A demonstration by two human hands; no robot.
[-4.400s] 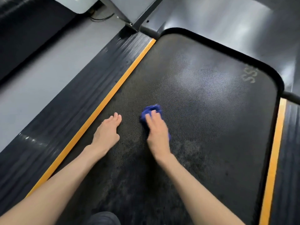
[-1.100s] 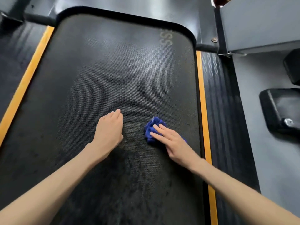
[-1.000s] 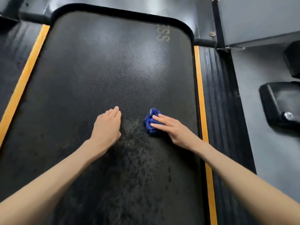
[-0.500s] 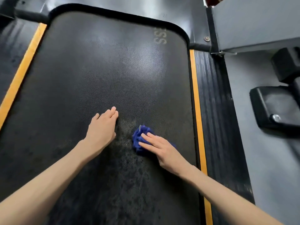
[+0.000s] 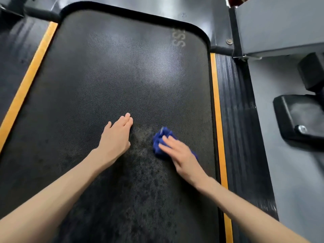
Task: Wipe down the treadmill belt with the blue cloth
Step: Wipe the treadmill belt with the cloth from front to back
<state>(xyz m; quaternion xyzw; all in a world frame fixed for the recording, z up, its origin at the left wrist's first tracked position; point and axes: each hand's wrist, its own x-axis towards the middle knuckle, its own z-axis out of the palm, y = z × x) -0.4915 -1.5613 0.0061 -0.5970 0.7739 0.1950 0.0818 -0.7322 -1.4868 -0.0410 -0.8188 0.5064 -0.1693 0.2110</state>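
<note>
Right hand (image 5: 182, 155): palm down on the blue cloth (image 5: 160, 135). The fingers (image 5: 168, 142) are stretched out nearly straight and close together, pressing the cloth flat against the treadmill belt (image 5: 122, 76). They do not curl round it. The hand is slightly blurred, and the thumb cannot be made out.

Left hand (image 5: 115, 137): palm down directly on the belt, holding nothing. Its fingers (image 5: 127, 120) are straight and together, pointing up the belt, with the thumb lying a little apart on the left side.

Cloth: bunched into a small wad on the right half of the belt, near the right orange stripe (image 5: 216, 106) but not touching it. Most of it is under the right fingers; the far end and the left edge stick out. It sits well apart from the left hand, with bare belt between them.

Belt: dark, with a fine dotted texture. A darker speckled patch (image 5: 140, 190) runs between the two forearms. Pale letters (image 5: 178, 38) sit near the far right corner, and a glare spot lies in the middle.

Surroundings:
- A left orange stripe (image 5: 26, 85) borders the belt on that side.
- A ribbed side rail (image 5: 235, 120) runs outside the right stripe.
- Beyond the rail is grey floor (image 5: 289, 181), with a black pad (image 5: 298, 113) that carries a shiny bolt (image 5: 301, 128).
- A grey frame panel (image 5: 280, 23) stands at the upper right.

Nothing lies on the belt ahead of the cloth.
</note>
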